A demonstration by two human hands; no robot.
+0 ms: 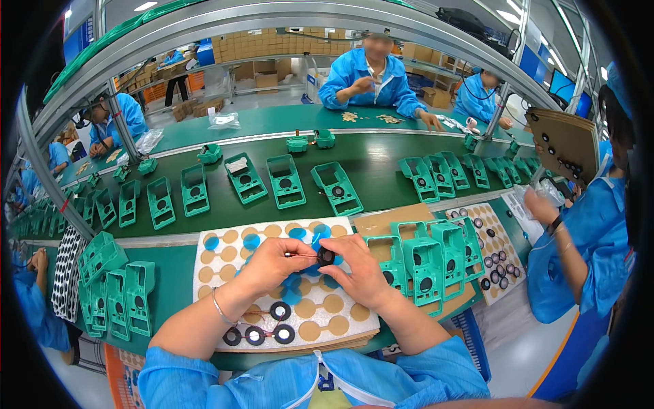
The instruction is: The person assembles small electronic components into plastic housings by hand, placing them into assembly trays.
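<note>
In front of me, my right hand [361, 273] grips a small round black speaker [326, 256] between thumb and fingers. Beside it, my left hand [269, 264] is closed in a pinch on the speaker's thin wires [304, 255]. Both hands are above a white foam sheet [355, 329] set with tan discs [310, 331]; some spots carry blue round film pieces [291, 295]. Several more wired speakers [280, 311] lie on the sheet's near part, below my left wrist. My hands hide the middle of the sheet.
Green plastic housings [427, 269] stand to the right on cardboard, and others [138, 300] at the left. A conveyor belt [252, 153] carries a row of housings. Another foam sheet [514, 255] with speakers lies at the right. A person [579, 238] stands there; others sit across.
</note>
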